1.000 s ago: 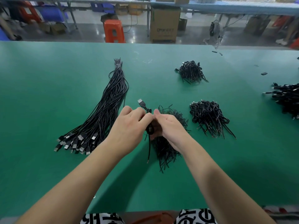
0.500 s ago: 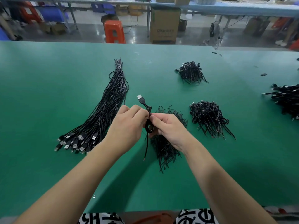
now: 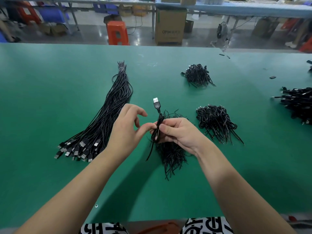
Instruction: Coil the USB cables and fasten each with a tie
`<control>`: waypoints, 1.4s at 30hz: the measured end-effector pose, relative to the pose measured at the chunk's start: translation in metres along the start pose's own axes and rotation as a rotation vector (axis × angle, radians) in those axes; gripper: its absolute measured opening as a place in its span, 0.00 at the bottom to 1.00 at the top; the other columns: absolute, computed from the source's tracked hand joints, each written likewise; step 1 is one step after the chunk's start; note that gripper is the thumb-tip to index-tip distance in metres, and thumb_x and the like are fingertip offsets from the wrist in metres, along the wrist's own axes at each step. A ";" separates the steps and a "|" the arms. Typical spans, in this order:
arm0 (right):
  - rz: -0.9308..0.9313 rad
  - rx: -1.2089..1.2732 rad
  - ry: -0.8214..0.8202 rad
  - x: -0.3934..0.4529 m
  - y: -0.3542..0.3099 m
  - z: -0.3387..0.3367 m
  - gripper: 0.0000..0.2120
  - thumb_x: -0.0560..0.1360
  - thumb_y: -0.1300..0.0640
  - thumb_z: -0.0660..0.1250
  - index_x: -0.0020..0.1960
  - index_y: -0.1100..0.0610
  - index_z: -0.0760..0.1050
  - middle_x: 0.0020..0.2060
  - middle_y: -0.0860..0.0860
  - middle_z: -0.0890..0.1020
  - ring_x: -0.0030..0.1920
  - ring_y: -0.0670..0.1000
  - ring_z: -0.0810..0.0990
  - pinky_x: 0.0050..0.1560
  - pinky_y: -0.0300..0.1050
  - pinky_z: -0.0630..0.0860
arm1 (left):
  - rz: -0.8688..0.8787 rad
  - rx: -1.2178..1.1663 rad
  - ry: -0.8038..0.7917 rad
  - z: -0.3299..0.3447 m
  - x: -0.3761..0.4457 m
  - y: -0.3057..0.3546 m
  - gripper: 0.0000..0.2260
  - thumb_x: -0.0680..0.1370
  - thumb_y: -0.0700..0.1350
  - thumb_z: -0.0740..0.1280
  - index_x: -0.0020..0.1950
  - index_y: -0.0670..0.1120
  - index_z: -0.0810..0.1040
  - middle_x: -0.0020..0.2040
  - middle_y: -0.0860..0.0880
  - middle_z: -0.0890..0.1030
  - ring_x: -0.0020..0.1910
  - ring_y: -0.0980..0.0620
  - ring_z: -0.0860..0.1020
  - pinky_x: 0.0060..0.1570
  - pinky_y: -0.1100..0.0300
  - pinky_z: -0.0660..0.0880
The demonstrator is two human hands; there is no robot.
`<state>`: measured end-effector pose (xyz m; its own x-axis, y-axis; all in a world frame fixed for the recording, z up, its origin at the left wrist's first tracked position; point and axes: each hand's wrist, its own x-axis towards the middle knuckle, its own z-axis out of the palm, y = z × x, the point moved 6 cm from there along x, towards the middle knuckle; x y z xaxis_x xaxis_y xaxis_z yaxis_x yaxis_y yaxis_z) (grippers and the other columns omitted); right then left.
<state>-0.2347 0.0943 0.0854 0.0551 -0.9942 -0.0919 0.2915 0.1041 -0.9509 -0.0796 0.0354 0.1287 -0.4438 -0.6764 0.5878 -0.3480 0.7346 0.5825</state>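
— Green worktop, workshop floor behind with an orange stool and a carton. What's laid out?

— A long bundle of straight USB cables on the left, plugs fanned toward the person. Three heaps of ties: one under the hands, one to its right, one farther back. More cables at the right edge.

— And the hands?

— Right hand is curled round a coiled cable, held above the near heap — plug up, loose tail hanging. Left hand just beside it, fingers loosely spread; thumb and a fingertip meet at the coil, but I cannot tell if they pinch anything.
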 end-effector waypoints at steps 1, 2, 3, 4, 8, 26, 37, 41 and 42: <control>0.009 -0.006 0.009 0.000 0.000 -0.002 0.08 0.72 0.58 0.71 0.48 0.60 0.86 0.45 0.59 0.86 0.42 0.52 0.85 0.45 0.44 0.83 | -0.003 -0.002 -0.006 0.001 0.000 -0.002 0.17 0.73 0.60 0.69 0.51 0.49 0.75 0.45 0.54 0.70 0.39 0.56 0.72 0.44 0.72 0.67; 0.019 -0.015 0.021 0.001 -0.001 -0.003 0.07 0.72 0.58 0.72 0.47 0.60 0.86 0.44 0.59 0.85 0.41 0.52 0.85 0.45 0.44 0.83 | -0.005 -0.001 -0.012 0.002 0.000 -0.003 0.17 0.73 0.61 0.69 0.51 0.49 0.75 0.45 0.55 0.70 0.40 0.56 0.72 0.44 0.72 0.67; 0.032 -0.025 0.036 0.001 0.000 -0.005 0.07 0.71 0.58 0.72 0.46 0.60 0.85 0.43 0.60 0.85 0.40 0.52 0.85 0.44 0.44 0.83 | -0.004 0.004 -0.018 0.004 0.000 -0.005 0.17 0.73 0.61 0.68 0.51 0.49 0.75 0.46 0.55 0.70 0.40 0.56 0.73 0.45 0.72 0.67; 0.048 -0.036 0.055 0.001 0.000 -0.006 0.07 0.71 0.58 0.73 0.45 0.60 0.85 0.43 0.60 0.85 0.39 0.51 0.85 0.43 0.44 0.83 | -0.004 0.014 -0.026 0.007 0.000 -0.008 0.17 0.74 0.61 0.68 0.52 0.50 0.75 0.46 0.56 0.70 0.39 0.55 0.73 0.45 0.72 0.67; 0.143 -0.123 0.169 0.002 -0.003 -0.022 0.05 0.71 0.58 0.75 0.44 0.60 0.85 0.37 0.55 0.84 0.35 0.48 0.82 0.38 0.41 0.82 | 0.003 0.257 -0.075 0.025 -0.001 -0.034 0.15 0.78 0.57 0.67 0.55 0.47 0.77 0.51 0.52 0.73 0.40 0.49 0.74 0.47 0.56 0.71; 0.579 -1.036 0.838 0.012 -0.093 -0.245 0.12 0.78 0.59 0.72 0.50 0.69 0.80 0.31 0.58 0.81 0.28 0.55 0.79 0.28 0.45 0.78 | -0.268 0.726 -0.473 0.068 -0.055 -0.171 0.23 0.81 0.54 0.60 0.73 0.45 0.71 0.76 0.43 0.68 0.78 0.46 0.61 0.77 0.47 0.55; 0.816 -1.021 0.842 0.010 -0.057 -0.267 0.08 0.77 0.57 0.72 0.46 0.63 0.81 0.19 0.53 0.79 0.16 0.49 0.75 0.18 0.38 0.69 | -0.260 0.738 -0.411 0.066 -0.055 -0.175 0.22 0.78 0.53 0.66 0.69 0.44 0.76 0.72 0.43 0.74 0.75 0.45 0.68 0.75 0.47 0.60; 0.801 -1.157 0.865 0.010 -0.059 -0.270 0.20 0.75 0.47 0.74 0.39 0.64 0.74 0.26 0.55 0.79 0.21 0.52 0.76 0.25 0.40 0.69 | -0.243 0.738 -0.391 0.066 -0.055 -0.174 0.21 0.78 0.53 0.67 0.68 0.44 0.77 0.71 0.43 0.75 0.74 0.46 0.68 0.75 0.47 0.60; 0.781 -1.245 0.866 0.010 -0.061 -0.270 0.23 0.74 0.44 0.74 0.39 0.64 0.74 0.28 0.56 0.79 0.26 0.53 0.76 0.28 0.42 0.68 | -0.246 0.724 -0.386 0.065 -0.054 -0.172 0.21 0.78 0.53 0.67 0.68 0.44 0.77 0.71 0.43 0.75 0.74 0.46 0.68 0.75 0.47 0.60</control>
<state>-0.5095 0.0707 0.0629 -0.8070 -0.4859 -0.3356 -0.4406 0.8738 -0.2056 -0.0489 -0.0509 -0.0400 -0.4910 -0.8517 0.1833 -0.8544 0.5119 0.0896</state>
